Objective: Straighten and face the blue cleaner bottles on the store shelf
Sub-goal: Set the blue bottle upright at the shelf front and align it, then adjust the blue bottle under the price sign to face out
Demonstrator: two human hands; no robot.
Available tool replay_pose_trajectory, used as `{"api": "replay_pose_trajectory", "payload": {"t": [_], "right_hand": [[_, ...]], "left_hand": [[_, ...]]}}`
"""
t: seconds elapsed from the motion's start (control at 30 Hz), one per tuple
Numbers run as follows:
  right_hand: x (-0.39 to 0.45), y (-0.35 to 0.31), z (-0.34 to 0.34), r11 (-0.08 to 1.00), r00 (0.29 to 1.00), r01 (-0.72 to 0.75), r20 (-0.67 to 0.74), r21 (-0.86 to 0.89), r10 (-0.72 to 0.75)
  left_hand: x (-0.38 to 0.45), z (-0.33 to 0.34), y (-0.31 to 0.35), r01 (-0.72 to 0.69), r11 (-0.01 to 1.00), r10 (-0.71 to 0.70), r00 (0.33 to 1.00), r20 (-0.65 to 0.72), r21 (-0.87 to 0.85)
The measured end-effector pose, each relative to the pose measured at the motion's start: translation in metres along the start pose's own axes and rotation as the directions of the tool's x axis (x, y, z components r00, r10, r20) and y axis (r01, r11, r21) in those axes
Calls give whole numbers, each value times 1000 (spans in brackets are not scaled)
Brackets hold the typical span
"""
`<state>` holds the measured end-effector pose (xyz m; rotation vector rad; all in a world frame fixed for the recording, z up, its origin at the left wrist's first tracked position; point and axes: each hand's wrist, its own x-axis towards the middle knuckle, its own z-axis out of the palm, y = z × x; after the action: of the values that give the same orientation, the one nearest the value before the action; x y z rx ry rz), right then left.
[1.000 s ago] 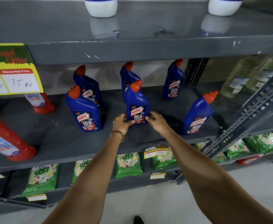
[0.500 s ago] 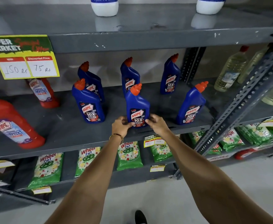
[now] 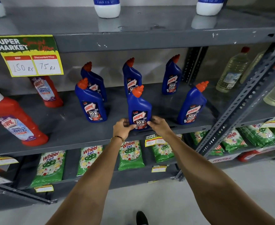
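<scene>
Gripping front-centre blue bottle (image 3: 139, 109) at its base | left hand (image 3: 123, 128) pinching at 9 o'clock, right hand (image 3: 158, 125) at 3 | standing upright at shelf (image 3: 71, 127) edge, label facing out

three bottles (image 3: 140, 109) before three, on shelf (image 3: 68, 127)

Glossy blue plastic is seen on the front centre Harpic bottle (image 3: 139, 109), topped by an orange plastic cap (image 3: 138, 91). The grey metal shelf (image 3: 68, 127) is painted, scuffed and faintly reflective. A paper price sign (image 3: 29, 56) is shown matt.
</scene>
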<state>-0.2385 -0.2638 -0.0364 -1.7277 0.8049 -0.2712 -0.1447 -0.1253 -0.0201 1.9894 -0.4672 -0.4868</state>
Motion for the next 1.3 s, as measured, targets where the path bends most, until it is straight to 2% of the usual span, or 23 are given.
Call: {"api": "replay_pose_trajectory", "payload": {"t": [0.4, 0.7, 0.87, 0.97, 1.17, 1.3], "right_hand": [[-9, -8, -3, 999, 999, -40, 34, 36, 39], [-24, -7, 27, 984, 954, -137, -283, -116, 100], [-48, -12, 71, 983, 891, -181, -427, -17, 156], [-55, -16, 100, 989, 910, -147, -395, -14, 129], [-49, -42, 142, 992, 959, -125, -253, 14, 124], [-30, -65, 160, 992, 975, -120, -190, -30, 112]], "left_hand": [[-1, -6, -7, 14, 1000, -14, 999, 42, 1], [2, -60, -41, 59, 998, -59, 998, -27, 13], [-2, -111, -63, 53, 995, -48, 997, -54, 89], [-3, -134, -73, 70, 991, -62, 996, -71, 110], [3, -167, -84, 93, 995, -90, 992, -93, 36], [16, -179, -86, 111, 994, -111, 989, -102, -10]]}}
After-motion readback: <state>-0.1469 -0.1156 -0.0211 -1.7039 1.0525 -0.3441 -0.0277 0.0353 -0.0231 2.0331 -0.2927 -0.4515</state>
